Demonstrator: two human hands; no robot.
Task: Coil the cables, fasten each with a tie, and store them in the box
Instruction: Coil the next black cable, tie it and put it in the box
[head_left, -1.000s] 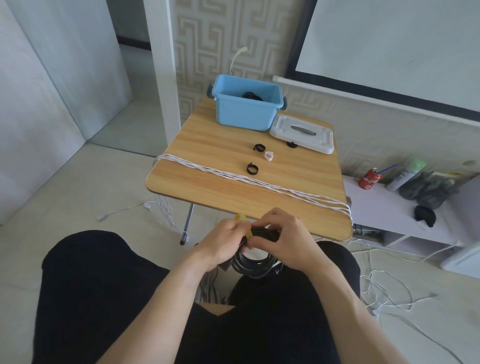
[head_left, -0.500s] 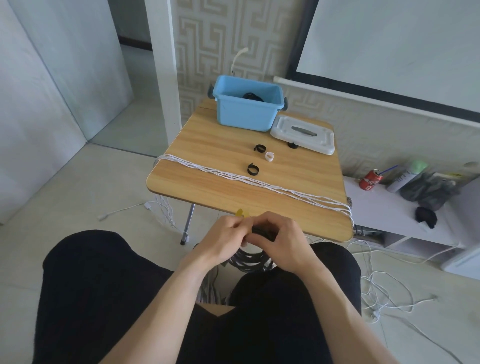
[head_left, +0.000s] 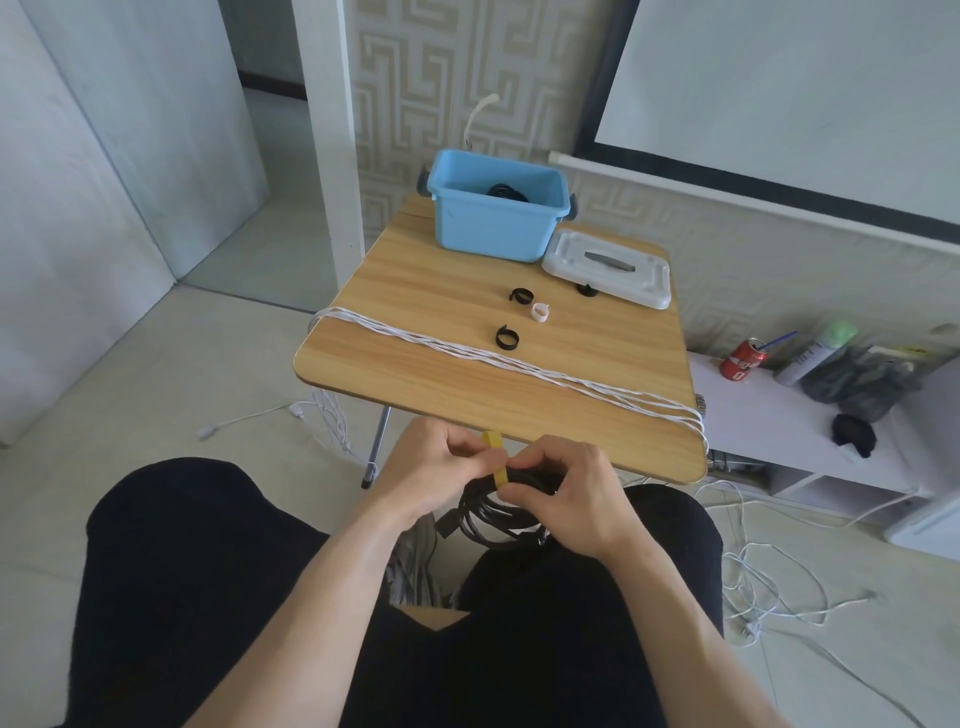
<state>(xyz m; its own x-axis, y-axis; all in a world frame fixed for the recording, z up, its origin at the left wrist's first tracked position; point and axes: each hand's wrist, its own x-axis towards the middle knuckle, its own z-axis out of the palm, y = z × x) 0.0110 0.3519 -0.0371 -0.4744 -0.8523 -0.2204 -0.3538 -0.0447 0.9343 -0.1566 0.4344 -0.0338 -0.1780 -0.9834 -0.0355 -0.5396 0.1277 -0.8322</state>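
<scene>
Wood-grain worktop (head_left: 415, 291) stands against a patterned wall, with a pale tiled floor around it and a low white shelf (head_left: 769, 415) just to its right. At the worktop's far edge sits a blue box (head_left: 493, 228), open, with something dark coiled inside; its white lid (head_left: 608, 267) lies flat just beside it on the right. A bundle of white cable (head_left: 519, 364) runs slantwise across the worktop from the left edge to the right and hangs off both sides, and more white cable lies loose on the floor. Between that bundle and the box lie small ties: a black tie (head_left: 507, 338) nearest the cable, another black one (head_left: 521, 296) beyond it, a white tie (head_left: 540, 313) to its right, and a third black one (head_left: 587, 290) touching the lid. On the shelf stand a red can (head_left: 744, 359) and a spray bottle (head_left: 815, 353). The person sits with dark-clad legs in front of the worktop's near edge. Both hands meet over the lap, just below that edge. The left hand (head_left: 431, 473) pinches a yellow tie (head_left: 496, 460) between curled fingers, its end sticking up. The right hand (head_left: 571, 493) grips the black cable coil (head_left: 493, 514) with curled fingers, where the yellow tie crosses the strands; the coil hangs down between the knees.
</scene>
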